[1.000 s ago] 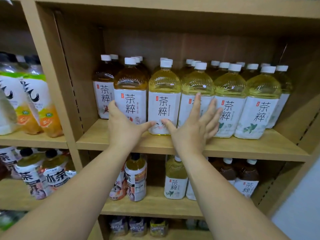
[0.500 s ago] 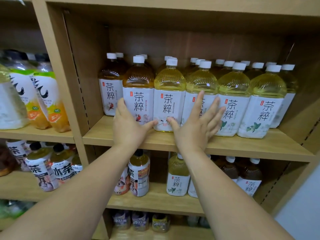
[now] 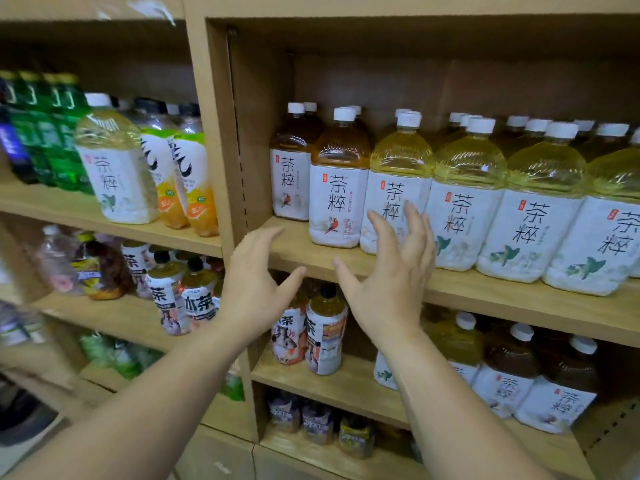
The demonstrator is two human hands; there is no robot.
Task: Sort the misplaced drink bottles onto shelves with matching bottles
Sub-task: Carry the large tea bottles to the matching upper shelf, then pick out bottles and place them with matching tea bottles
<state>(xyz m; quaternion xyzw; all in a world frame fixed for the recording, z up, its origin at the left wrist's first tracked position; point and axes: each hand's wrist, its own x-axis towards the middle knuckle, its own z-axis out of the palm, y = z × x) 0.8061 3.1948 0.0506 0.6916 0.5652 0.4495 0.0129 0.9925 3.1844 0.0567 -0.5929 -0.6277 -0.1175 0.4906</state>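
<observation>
A row of large white-labelled tea bottles fills the right bay's upper shelf [image 3: 485,296]: amber ones [image 3: 339,188] at the left, pale yellow ones [image 3: 467,202] to the right. One pale yellow tea bottle [image 3: 116,168] stands alone in the left bay among orange juice bottles [image 3: 194,181] and green bottles [image 3: 52,133]. My left hand [image 3: 256,289] hovers open before the shelf's front edge, holding nothing. My right hand [image 3: 391,275] is open too, fingers spread in front of the pale bottles, apart from them.
A vertical wooden divider [image 3: 221,140] separates the two bays. Below are shelves with small black-capped tea bottles [image 3: 325,330], more large tea bottles [image 3: 509,372] at lower right, and mixed bottles [image 3: 93,268] at lower left.
Both hands have drawn back from the front bottles and now hover free. The view has swung left, revealing the left bay and its lone pale yellow bottle.
</observation>
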